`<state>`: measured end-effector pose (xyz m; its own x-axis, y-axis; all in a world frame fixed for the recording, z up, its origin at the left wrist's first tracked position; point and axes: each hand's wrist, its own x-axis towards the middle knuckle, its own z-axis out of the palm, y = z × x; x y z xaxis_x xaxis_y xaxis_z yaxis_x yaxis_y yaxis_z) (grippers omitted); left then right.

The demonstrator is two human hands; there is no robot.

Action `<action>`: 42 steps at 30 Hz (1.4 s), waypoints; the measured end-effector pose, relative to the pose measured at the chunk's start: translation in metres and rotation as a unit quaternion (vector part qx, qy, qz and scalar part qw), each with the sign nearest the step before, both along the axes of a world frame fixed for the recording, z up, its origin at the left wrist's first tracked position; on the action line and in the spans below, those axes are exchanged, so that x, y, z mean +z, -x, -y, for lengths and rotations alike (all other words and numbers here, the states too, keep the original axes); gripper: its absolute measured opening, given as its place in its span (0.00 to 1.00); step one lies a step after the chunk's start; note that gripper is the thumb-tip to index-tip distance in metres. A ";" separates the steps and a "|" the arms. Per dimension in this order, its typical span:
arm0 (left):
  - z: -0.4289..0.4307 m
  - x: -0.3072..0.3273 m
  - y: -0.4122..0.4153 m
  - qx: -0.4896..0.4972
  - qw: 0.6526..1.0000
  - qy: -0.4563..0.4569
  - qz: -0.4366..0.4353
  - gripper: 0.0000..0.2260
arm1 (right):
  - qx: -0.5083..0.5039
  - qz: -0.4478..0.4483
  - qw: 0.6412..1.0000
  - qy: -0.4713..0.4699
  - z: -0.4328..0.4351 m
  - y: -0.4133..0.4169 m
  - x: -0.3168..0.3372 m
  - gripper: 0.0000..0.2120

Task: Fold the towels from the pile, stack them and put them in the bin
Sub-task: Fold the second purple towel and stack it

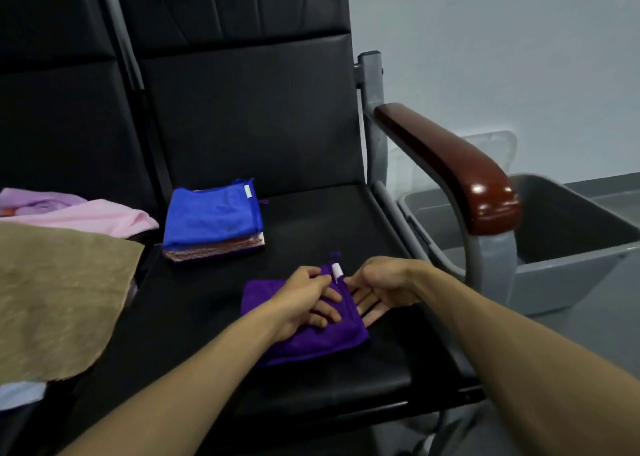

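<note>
Purple towel (311, 341) folded on seat (311, 227); blue-topped stack (211, 218) behind.

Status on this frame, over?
Left hand flat on purple towel, right hand open at its right edge. Towel folded on seat, not yet on stack. Armrest stands between seat and bin.

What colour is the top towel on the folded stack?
Bright blue; that top folded towel shows best in the head view.

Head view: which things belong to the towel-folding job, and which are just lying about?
Job: purple towel; folded stack, blue on top; unfolded pile, tan and pink; grey bin.
Not part of it: black seat; wooden armrest.
</note>
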<state>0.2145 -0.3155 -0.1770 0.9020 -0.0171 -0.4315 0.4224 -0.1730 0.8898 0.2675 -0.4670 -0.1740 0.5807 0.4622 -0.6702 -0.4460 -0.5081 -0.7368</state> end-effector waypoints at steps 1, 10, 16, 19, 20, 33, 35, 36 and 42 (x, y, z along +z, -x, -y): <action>-0.005 0.002 0.001 -0.014 1.000 0.007 0.002 0.13 | -0.006 0.007 1.000 0.003 -0.001 0.000 0.003 0.18; -0.080 0.014 0.026 -0.135 0.971 -0.172 0.099 0.12 | -0.031 0.144 0.974 0.171 -0.039 0.017 0.012 0.27; -0.106 0.024 0.036 -0.157 0.980 -0.103 0.066 0.13 | 0.092 0.333 0.847 0.404 -0.069 0.017 -0.005 0.42; -0.114 0.031 0.034 -0.125 0.986 -0.074 0.082 0.13 | 0.088 0.367 0.815 0.440 -0.079 0.021 -0.012 0.35; -0.116 0.033 0.035 -0.123 0.986 -0.081 0.083 0.13 | 0.084 0.379 0.808 0.443 -0.080 0.023 -0.013 0.32; -0.149 0.022 0.029 0.266 0.955 -0.052 0.116 0.13 | -0.189 0.398 0.894 -0.084 -0.165 0.038 0.071 0.12; -0.155 0.024 0.033 0.291 0.953 0.058 0.063 0.14 | -0.234 0.304 0.900 -0.205 -0.172 0.043 0.081 0.15; -0.156 0.026 0.035 0.278 0.951 0.134 0.024 0.12 | -0.246 0.279 0.898 -0.236 -0.174 0.043 0.083 0.17; -0.165 0.029 0.047 0.231 0.917 0.325 0.010 0.15 | -0.331 0.247 0.878 -0.244 -0.166 0.030 0.078 0.16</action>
